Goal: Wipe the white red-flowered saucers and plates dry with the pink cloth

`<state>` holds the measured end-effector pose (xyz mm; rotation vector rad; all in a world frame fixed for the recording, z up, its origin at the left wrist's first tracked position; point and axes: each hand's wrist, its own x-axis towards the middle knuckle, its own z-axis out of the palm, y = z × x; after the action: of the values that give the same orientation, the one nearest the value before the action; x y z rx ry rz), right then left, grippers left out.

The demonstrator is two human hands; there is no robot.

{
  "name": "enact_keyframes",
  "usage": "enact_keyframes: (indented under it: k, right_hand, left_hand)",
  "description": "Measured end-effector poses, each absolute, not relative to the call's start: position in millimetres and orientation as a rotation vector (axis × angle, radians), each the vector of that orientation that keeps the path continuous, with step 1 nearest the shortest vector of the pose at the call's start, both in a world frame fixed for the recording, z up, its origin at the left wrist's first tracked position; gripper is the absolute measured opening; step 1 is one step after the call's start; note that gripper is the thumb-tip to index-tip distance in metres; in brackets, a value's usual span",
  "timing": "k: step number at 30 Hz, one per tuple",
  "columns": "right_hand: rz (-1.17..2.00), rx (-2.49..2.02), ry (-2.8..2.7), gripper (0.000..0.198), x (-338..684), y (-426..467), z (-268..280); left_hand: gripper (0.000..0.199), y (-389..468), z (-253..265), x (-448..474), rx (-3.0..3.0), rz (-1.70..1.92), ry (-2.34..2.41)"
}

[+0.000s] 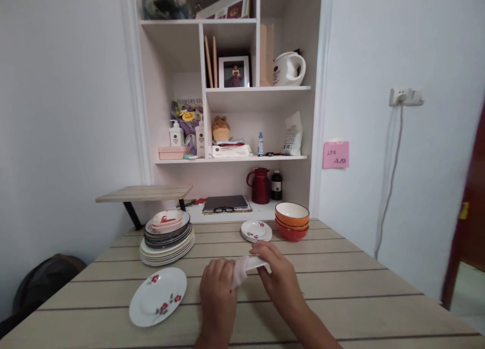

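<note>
Wiping, it seems, we hold a small white plate (256,263) above the tabletop (341,293): our right hand (279,276) clamps its fingers on the rim, our left hand (217,294) pinches a pale cloth (239,272) over the opposite edge. We should brace firmly, rub lightly.

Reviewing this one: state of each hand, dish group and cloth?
Held plate: between both hands, nearly edge-on.
Cloth: bunched over its edge.
Left hand: closed on the cloth.
Right hand: gripping the held plate's edge.
Flowered plate: flat, face up.
Small plates: stacked, face up.
Orange and red bowls: nested, upright.
Left stack: piled up, pinkish dishes on top.
</note>
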<state>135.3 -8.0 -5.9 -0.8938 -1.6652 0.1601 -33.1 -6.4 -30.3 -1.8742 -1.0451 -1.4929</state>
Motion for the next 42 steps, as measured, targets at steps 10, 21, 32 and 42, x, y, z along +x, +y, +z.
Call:
enact_keyframes:
  k: [10, 21, 32, 42]
  right_hand:
    - [0.817, -0.827, -1.329, 0.009, 122.3, -11.5, -5.7]
    - [1.025, -0.801, -1.120, 0.042, 125.4, -8.5, -2.9]
    - [0.087, -0.919, -1.686, 0.025, 140.4, -7.7, -5.3]
    - [0.687, -0.920, -1.485, 0.007, 133.9, -9.5, -2.7]
  left_hand:
    - [0.019, -3.2, -28.0, -28.3, -1.887, -2.216, -1.435]
    - [0.030, -6.2, -28.1, -19.4, -1.969, -2.348, -1.661]
    - [0.016, -3.6, -33.9, -32.3, -1.913, -1.448, -1.195]
    - [0.021, -0.7, -28.2, -30.4, -1.979, -2.139, -1.456]
